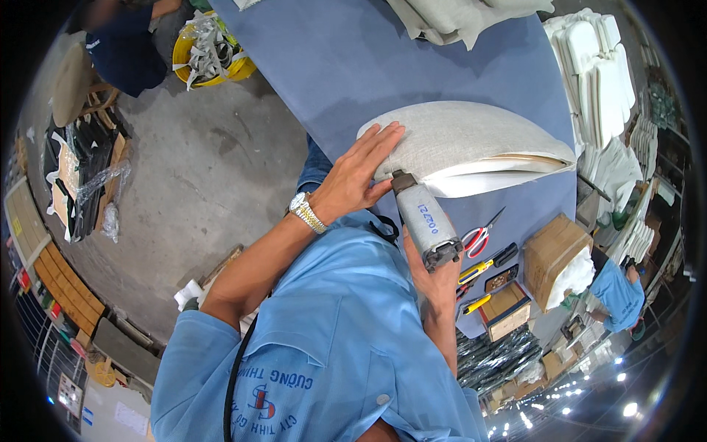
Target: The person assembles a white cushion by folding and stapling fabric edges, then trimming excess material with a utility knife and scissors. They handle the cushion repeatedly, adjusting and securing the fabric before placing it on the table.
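Shirt: light blue, with a chest pocket; worn by the person and nearest the camera.
Cushion: on the counter, just beyond the person's waist; grey fabric cover, curved far edge. White material and a long open slit run along the near edge.
Left hand: spread over the left end of the cushion; fingers nearly straight and close together on the fabric, thumb apart toward the near edge.
Right hand: closed around the staple gun; most fingers are hidden behind the tool.
Staple gun position: nose at the near left corner of the cushion; contact cannot be confirmed.
Wristwatch: metal band, on the left wrist.
Tools at right: scissors with red-and-white handles, and two yellow cutters, all near the right hand.
Containers: wooden box beside the tools; cardboard box farther right.
Far side of counter: grey fabric, loosely heaped.
Floor, left: yellow bucket holding fabric strips.
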Motion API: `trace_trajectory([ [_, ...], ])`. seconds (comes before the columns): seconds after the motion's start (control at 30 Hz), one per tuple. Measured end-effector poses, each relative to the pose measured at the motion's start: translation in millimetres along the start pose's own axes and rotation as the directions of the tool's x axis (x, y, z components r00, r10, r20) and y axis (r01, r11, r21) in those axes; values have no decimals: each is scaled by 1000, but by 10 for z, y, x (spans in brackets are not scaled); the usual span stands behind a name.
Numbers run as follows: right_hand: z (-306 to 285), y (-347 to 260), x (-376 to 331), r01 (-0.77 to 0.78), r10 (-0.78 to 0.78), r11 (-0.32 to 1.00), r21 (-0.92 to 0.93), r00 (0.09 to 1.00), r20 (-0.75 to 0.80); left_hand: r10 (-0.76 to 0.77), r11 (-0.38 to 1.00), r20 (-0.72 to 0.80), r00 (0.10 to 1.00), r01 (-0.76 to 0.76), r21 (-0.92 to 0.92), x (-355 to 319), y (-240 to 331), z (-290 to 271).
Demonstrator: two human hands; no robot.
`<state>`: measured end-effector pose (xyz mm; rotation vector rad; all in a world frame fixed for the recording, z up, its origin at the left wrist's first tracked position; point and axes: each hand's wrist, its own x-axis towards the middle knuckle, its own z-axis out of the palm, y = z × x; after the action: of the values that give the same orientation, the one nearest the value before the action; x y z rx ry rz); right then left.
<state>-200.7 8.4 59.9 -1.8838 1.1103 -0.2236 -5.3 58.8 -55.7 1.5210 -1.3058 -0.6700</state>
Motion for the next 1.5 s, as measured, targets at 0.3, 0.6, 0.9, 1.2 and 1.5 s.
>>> trace_trajectory([
  [0.3,72,-22,-32,-71,70,997,13,995,70,-27,998,43,999,29,-59,48,112,-102],
  [0.6,149,-73,9,-126,119,989,74,989,89,-147,989,-2,989,147,-30,-12,191,-32],
  [0.9,220,68,65,-82,81,996,40,996,25,-133,990,49,990,130,59,96,172,-178],
  [1.2,119,205,-94,35,-22,995,93,991,-135,-114,987,52,992,107,119,241,166,-211],
  [1.5,-187,1424,-304,-311,230,926,-212,913,-338,-109,972,71,991,92,218,51,140,-64],
])
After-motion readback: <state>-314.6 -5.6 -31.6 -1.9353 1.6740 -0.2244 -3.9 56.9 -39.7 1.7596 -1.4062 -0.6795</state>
